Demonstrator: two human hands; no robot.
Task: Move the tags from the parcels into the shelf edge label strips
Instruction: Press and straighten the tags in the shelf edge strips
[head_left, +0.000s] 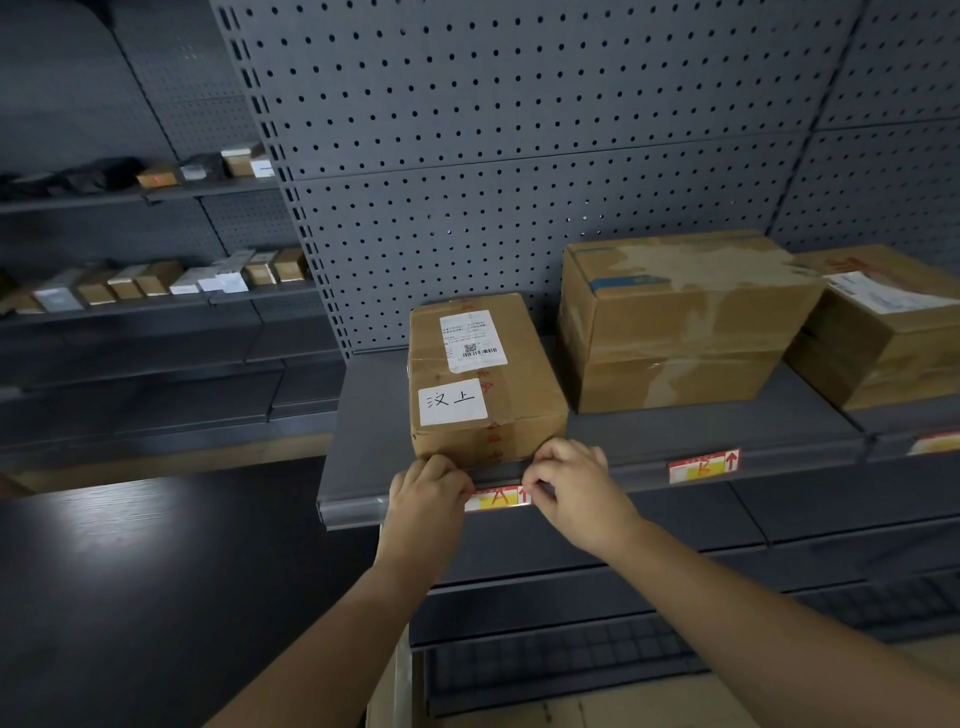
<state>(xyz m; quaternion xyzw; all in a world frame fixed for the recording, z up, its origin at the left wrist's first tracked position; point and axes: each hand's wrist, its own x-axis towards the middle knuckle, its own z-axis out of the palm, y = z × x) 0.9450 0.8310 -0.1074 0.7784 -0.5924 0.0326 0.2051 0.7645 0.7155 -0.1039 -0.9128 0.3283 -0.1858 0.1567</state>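
A red, white and yellow tag marked "A" sits in the shelf edge label strip below a small cardboard parcel. My left hand pinches the tag's left end and my right hand pinches its right end. The parcel carries a shipping label and a white handwritten sticker. A second tag marked "B" sits in the strip further right, under a large parcel. A third parcel stands at the far right, with another tag partly visible in the strip below it.
Grey pegboard backs the shelf. Lower shelves step out beneath the strip. To the left, other shelves hold several small boxes. A dark tabletop lies at the lower left.
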